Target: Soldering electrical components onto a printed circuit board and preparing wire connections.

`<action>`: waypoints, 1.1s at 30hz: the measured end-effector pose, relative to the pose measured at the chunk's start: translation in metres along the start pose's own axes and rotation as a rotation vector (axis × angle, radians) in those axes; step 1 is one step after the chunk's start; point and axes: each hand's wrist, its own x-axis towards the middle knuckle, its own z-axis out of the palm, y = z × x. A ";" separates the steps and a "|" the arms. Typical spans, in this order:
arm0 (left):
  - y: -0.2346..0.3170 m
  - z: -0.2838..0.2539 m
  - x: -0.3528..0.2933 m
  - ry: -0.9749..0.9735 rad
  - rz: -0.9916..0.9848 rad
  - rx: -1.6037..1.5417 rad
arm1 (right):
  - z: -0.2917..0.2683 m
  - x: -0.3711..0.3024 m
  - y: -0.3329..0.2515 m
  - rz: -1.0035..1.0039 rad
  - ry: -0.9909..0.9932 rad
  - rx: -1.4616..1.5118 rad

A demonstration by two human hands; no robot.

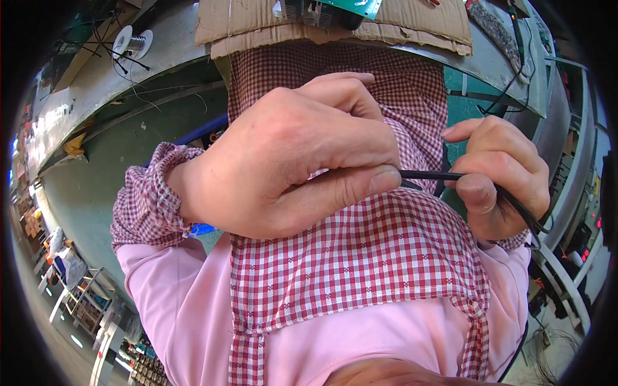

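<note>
A thin black cable (pixel 428 175) runs between my two hands, in front of the checked apron (pixel 347 257). My left hand (pixel 309 154) pinches one end of it between thumb and forefinger; the cable's tip is hidden behind the fingers. My right hand (pixel 502 170) grips the cable farther along, thumb against the curled fingers. Past the right hand the cable bends down and passes beside the wrist. Both hands are held up off the workbench, close to my chest.
A workbench (pixel 174 55) lies beyond my lap, with a torn cardboard sheet (pixel 257 32) on it. A green circuit board (pixel 357 6) with metal heat sinks sits on the cardboard. A spool of wire (pixel 133 44) stands at the left, and a soldering iron (pixel 517 35) is at the right.
</note>
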 end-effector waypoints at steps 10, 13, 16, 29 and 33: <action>0.002 -0.004 -0.009 0.018 -0.036 -0.144 | -0.003 0.004 -0.001 0.021 -0.073 0.124; -0.011 -0.038 -0.034 0.279 -0.364 -0.081 | -0.034 -0.037 0.005 0.361 0.671 -0.027; -0.017 -0.035 -0.041 0.208 -0.468 -0.149 | -0.042 -0.029 0.010 0.290 0.313 0.145; -0.020 0.013 0.026 0.326 -0.133 -0.379 | -0.016 -0.013 0.015 0.280 0.328 0.140; -0.015 0.015 0.032 0.293 -0.139 -0.303 | -0.014 -0.010 0.014 0.280 0.291 0.058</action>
